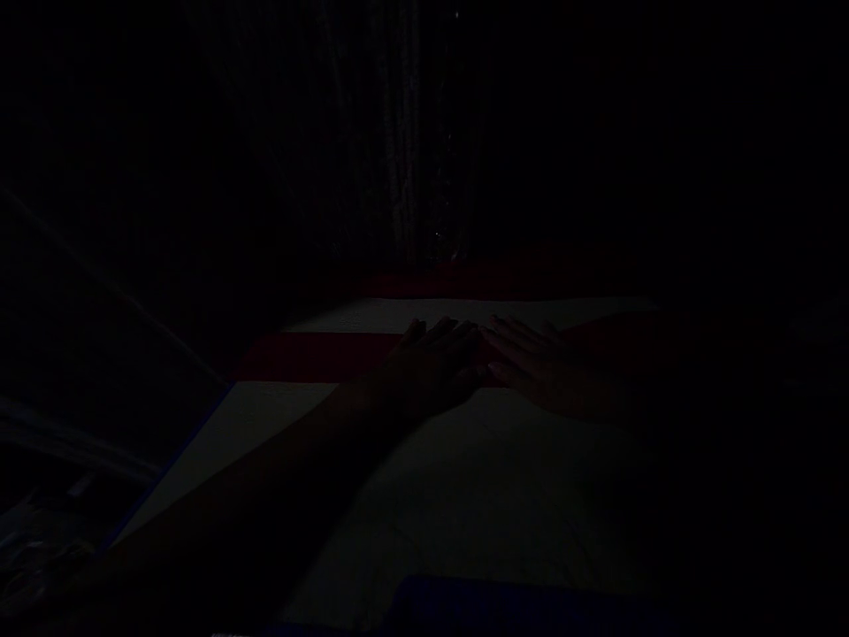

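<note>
The view is very dark. A flat cloth-like surface (464, 495) with pale and red bands and blue edges lies in front of me. My left hand (438, 367) rests palm down over its red band, fingers spread. From the right, my right hand (537, 367) lies on the same band, with its fingers stretched toward the left hand. The fingertips of the two hands are close together. Nothing shows in either hand.
Crumpled, shiny material (40, 548), too dark to identify, is at the lower left. Beyond the far edge hangs a dim, streaked vertical shape (401, 159). The right side is lost in darkness.
</note>
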A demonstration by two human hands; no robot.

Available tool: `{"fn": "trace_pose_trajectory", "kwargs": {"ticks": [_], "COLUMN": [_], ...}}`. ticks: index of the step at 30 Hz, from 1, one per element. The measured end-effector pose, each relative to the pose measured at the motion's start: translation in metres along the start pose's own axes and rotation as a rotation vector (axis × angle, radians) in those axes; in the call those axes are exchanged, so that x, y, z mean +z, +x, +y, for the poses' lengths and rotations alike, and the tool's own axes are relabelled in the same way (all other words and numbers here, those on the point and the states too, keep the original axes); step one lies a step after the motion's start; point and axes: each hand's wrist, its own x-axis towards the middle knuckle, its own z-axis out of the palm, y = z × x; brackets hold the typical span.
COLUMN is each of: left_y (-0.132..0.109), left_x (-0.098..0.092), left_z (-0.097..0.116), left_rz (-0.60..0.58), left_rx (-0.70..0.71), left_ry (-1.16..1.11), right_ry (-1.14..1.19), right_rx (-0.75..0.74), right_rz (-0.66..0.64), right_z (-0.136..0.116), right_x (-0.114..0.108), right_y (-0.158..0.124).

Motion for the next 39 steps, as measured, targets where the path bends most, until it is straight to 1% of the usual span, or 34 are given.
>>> {"fn": "trace_pose_trajectory", "kwargs": {"ticks": [2, 4, 6, 8, 12, 16, 20, 26, 30, 35, 39], "left_y": [0.0, 0.0, 0.001, 0.001, 0.002, 0.003, 0.002, 0.0, 0.0, -0.001, -0.001], "left_x": [-0.002, -0.002, -0.001, 0.003, 0.01, 0.013, 0.013, 0.007, 0.004, 0.003, 0.003], "left_z": [0.001, 0.001, 0.0, -0.002, -0.006, -0.007, -0.007, -0.005, -0.003, -0.003, -0.005], "left_rz": [-0.017, -0.018, -0.021, -0.007, 0.062, 0.068, 0.087, 0.044, 0.032, 0.03, 0.012], "left_rx": [-0.001, -0.006, -0.001, 0.008, 0.025, 0.021, 0.027, 0.028, 0.018, -0.007, -0.014], "left_ry": [-0.006, -0.005, -0.008, -0.013, -0.009, -0.026, -0.006, -0.02, -0.025, -0.037, -0.078], "right_ry": [-0.024, -0.035, -0.026, -0.016, -0.041, -0.063, -0.048, 0.03, 0.025, 0.04, 0.141], "right_rx": [-0.007, -0.043, -0.072, -0.075, -0.06, -0.076, -0.076, -0.05, -0.038, -0.039, -0.091], "right_rz": [0.035, 0.067, 0.062, 0.063, 0.121, 0.123, 0.159, 0.066, 0.03, 0.036, 0.017], "right_z": [-0.004, -0.006, -0.005, -0.003, -0.003, -0.007, -0.009, -0.007, -0.009, -0.013, -0.013], "right_x": [-0.002, -0.002, 0.0, 0.003, 0.008, 0.007, 0.006, 0.005, 0.002, -0.002, -0.007], "right_y": [0.0, 0.0, 0.0, 0.0, 0.001, 0.0, 0.001, 0.003, 0.003, 0.003, 0.003]}}
